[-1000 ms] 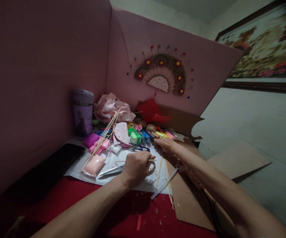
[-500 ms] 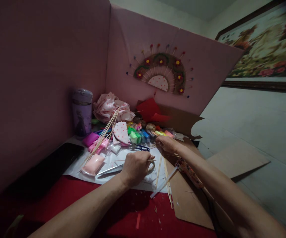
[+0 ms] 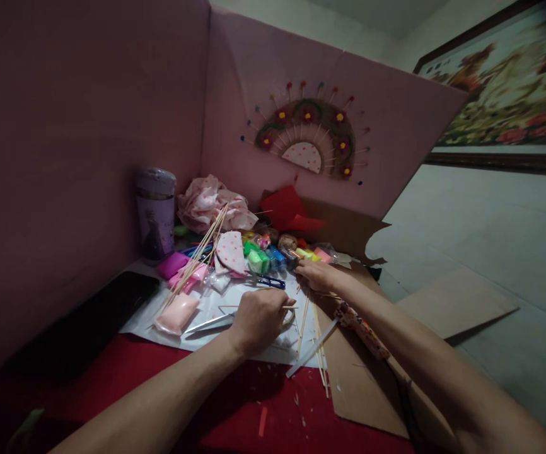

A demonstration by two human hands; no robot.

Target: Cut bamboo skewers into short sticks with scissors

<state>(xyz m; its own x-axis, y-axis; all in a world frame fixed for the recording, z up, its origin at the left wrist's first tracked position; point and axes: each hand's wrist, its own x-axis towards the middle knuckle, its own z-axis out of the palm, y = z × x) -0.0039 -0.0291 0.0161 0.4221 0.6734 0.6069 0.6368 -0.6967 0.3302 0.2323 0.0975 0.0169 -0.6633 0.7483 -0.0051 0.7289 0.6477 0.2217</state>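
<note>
Closed in a fist over the scissors [image 3: 212, 323], my left hand [image 3: 260, 321] grips a thin wooden stick [image 3: 228, 306] that pokes out on both sides. My right hand [image 3: 319, 275] is farther back, beside packets of coloured clay [image 3: 308, 254]. Its fingers are bent down together and hide whatever they hold. Between the hands and below lie several bamboo sticks [image 3: 303, 325] on white paper [image 3: 244, 291]. Blue-handled thread snips [image 3: 270, 282] rest behind my left hand. A polka-dot fabric half-circle [image 3: 231, 252] lies behind them.
A glue gun [image 3: 362, 331] with its glue stick lies on cardboard [image 3: 355, 391] under my right forearm. At left are a phone [image 3: 131, 293], a purple tumbler [image 3: 156, 214] and crumpled dotted fabric [image 3: 214, 205]. A decorated half-ring [image 3: 308, 118] hangs on the pink panel [image 3: 239, 69].
My right hand has shifted very slightly left with its fingers still bent down. My left hand keeps its place and its grip on the stick.
</note>
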